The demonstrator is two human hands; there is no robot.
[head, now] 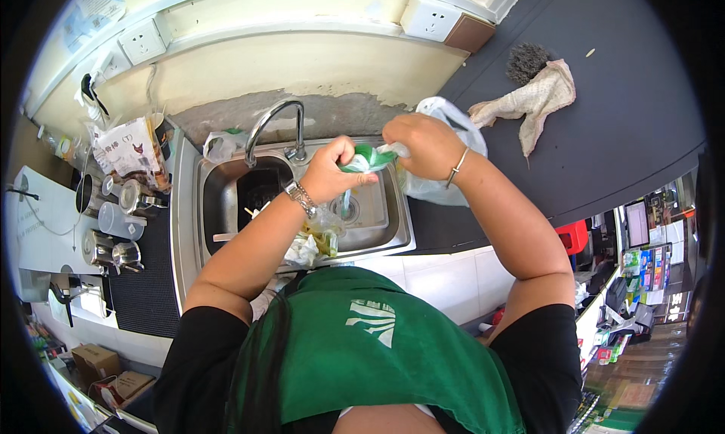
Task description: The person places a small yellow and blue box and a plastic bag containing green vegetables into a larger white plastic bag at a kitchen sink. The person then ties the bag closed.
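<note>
Over the right half of a stainless steel double sink [403,222], a green-and-white plastic bag [371,159] is twisted into a narrow strip between my two hands. My left hand [331,171] grips its left end with the thumb pointing right. Fingers curled, my right hand [426,145] holds the whitish right end. Behind and below that hand, a white plastic bag [439,191] rests on the counter beside the sink. Crumpled tissues and clear plastic waste [308,244] lie at the sink's front edge, partly behind my left forearm.
A chrome faucet [274,114] arches over the left basin [218,202]. The dark counter [612,117] at right holds a beige cloth [538,97] and a grey scouring pad [527,62]. Steel pitchers [127,254] and a clear plastic cup [120,222] stand at left.
</note>
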